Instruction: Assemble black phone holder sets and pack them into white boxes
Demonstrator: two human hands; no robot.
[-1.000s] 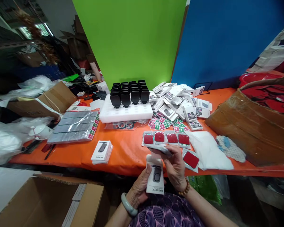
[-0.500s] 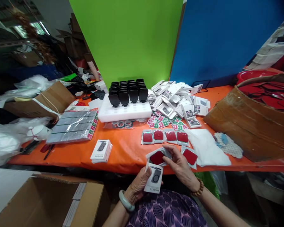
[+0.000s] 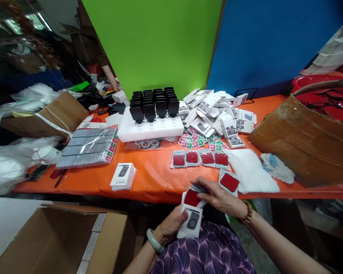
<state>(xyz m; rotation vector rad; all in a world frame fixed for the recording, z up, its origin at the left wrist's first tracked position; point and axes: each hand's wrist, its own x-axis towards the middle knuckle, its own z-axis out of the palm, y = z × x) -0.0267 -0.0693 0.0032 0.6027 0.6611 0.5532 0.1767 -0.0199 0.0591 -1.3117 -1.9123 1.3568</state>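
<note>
My left hand (image 3: pixel 171 225) grips a small white printed box (image 3: pixel 189 224) over my lap, thumb on its front. My right hand (image 3: pixel 221 198) pinches a red square piece in a clear bag (image 3: pixel 192 197) at the box's upper end. The red piece's lower part lies behind or inside the box; I cannot tell which. Another bagged red piece (image 3: pixel 229 182) lies on the table edge just beyond my right hand. Several more bagged red pieces (image 3: pixel 192 156) form a row farther back. To the left stands a short stack of similar white boxes (image 3: pixel 122 176).
A white foam block (image 3: pixel 151 131) carries rows of black stands (image 3: pixel 150 110). Loose white boxes (image 3: pixel 208 110) are heaped beside red and green cards (image 3: pixel 194 140). An open carton (image 3: pixel 114 236) stands at lower left; a brown carton (image 3: pixel 291 140) holding red items sits right.
The bagged red piece has come down against the box's upper end, with my right hand following it. My left hand still holds the box. The view has shifted slightly.
</note>
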